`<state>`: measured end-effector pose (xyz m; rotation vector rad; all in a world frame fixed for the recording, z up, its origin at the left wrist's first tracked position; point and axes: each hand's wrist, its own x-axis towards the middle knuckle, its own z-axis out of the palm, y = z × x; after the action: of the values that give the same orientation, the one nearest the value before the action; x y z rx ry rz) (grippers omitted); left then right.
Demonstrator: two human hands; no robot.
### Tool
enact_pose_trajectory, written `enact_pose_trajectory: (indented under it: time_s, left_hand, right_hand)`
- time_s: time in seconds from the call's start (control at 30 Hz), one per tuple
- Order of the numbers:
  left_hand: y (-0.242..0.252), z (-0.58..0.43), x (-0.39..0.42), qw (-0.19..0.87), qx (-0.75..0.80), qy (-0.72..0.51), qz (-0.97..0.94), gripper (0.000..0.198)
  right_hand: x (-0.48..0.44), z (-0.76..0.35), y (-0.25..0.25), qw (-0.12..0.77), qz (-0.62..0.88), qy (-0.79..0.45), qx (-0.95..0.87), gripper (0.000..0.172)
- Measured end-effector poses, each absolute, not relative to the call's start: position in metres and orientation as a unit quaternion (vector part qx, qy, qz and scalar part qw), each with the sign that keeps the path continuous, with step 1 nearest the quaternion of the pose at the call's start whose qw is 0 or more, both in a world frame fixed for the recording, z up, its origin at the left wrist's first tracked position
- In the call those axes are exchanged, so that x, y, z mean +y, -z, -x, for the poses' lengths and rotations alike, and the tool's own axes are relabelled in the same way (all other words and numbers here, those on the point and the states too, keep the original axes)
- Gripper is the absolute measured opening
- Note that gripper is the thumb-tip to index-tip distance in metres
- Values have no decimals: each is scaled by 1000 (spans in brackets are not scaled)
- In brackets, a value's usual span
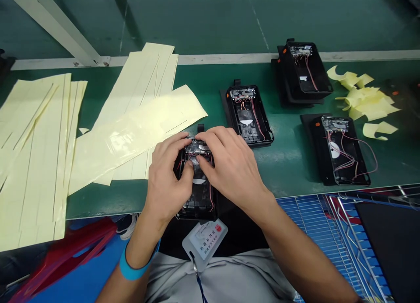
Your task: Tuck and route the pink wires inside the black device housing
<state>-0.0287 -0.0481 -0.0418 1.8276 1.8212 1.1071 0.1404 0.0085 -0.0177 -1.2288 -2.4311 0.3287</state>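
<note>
Left hand (167,172) and right hand (229,163) curled, fingertips gripping the circuit board (197,146) in a black casing (200,202), flat on the green surface (282,163), close to the body for two-handed work.

curled left hand (167,176) beside right hand (229,163)

On the workbench (282,163), one device housing (197,207) lies directly before the person, under the left hand (167,176) and the right hand (231,163). Three other housings (249,115) lie to the right of it, and paper scraps (367,102) lie beside them on the far right. Film sheets (33,163) lie on the left side, with one long strip (131,137) on top of them. A wire rack (311,233) stands at the right, in front of the bench.
</note>
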Motion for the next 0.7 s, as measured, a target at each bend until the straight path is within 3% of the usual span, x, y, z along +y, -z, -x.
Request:
enact_pose_trajectory:
  time_s: [0.33, 0.7]
  left_hand:
    - [42, 27, -53, 162, 641, -402, -633, 41]
    - [40, 29, -59, 211, 632, -416, -619, 34]
  right_hand:
    - [-22, -147, 16, 242, 415, -150, -864, 33]
    - [-43, -142, 9, 130, 420, -81, -895, 46]
